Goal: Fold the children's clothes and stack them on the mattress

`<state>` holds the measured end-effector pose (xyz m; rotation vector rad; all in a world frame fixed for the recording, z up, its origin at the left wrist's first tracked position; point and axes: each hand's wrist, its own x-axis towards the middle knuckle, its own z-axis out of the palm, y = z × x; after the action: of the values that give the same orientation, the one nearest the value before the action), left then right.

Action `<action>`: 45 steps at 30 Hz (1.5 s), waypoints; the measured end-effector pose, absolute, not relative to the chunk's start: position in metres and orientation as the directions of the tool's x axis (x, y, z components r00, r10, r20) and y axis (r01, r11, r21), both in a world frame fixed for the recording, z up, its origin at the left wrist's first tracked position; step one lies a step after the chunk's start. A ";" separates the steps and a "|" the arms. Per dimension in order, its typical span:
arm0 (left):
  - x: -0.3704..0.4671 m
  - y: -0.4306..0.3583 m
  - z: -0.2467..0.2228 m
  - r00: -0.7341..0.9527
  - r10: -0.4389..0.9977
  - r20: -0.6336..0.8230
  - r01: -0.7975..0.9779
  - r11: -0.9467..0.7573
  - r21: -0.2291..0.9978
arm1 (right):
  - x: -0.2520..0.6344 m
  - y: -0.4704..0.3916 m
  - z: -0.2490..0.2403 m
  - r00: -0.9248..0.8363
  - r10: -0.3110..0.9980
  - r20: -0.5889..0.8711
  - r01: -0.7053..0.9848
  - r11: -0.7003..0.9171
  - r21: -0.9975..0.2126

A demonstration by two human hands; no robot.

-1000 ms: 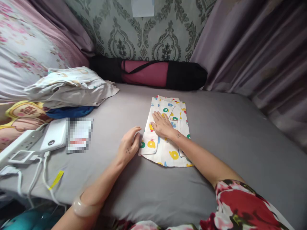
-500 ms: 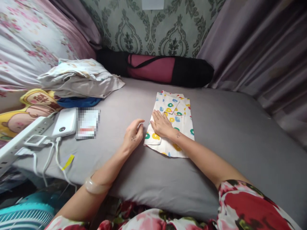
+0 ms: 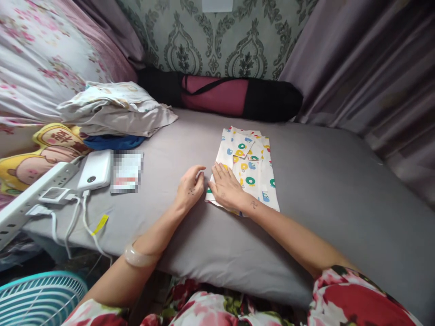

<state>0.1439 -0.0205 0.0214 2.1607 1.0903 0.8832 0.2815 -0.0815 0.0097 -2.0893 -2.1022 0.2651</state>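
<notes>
A white garment printed with colourful shapes (image 3: 251, 170) lies folded on the grey bed sheet (image 3: 322, 181), with one sleeve turned in across its upper part. My right hand (image 3: 226, 186) rests flat on its lower left portion, fingers stretched out and close together. Just left of the garment is my left hand (image 3: 190, 188), resting on the sheet with its fingers loosely curved and the thumb apart. Nothing shows in the left hand. Part of the garment's lower edge is hidden under my right hand and wrist.
A long black and pink bag (image 3: 214, 97) lies along the wall. Crumpled clothes (image 3: 115, 108) are heaped at the back left. Nearer are a white power bank (image 3: 95, 170), a blurred packet (image 3: 127, 172), a power strip (image 3: 34, 199) with cables and a turquoise fan (image 3: 44, 299).
My right hand has slid down the garment towards its lower left edge, uncovering more of the print. The left hand has stayed about where it was.
</notes>
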 end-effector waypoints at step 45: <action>0.157 -0.051 0.016 0.960 0.239 0.147 0.195 -0.945 0.263 | 0.345 -0.180 0.029 -0.079 0.996 -0.036 0.960 0.066 -0.273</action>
<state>0.1573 -0.0509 0.0160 2.8638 0.3217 0.2589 0.3448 -0.1797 0.0294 -2.0149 -2.1705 0.3387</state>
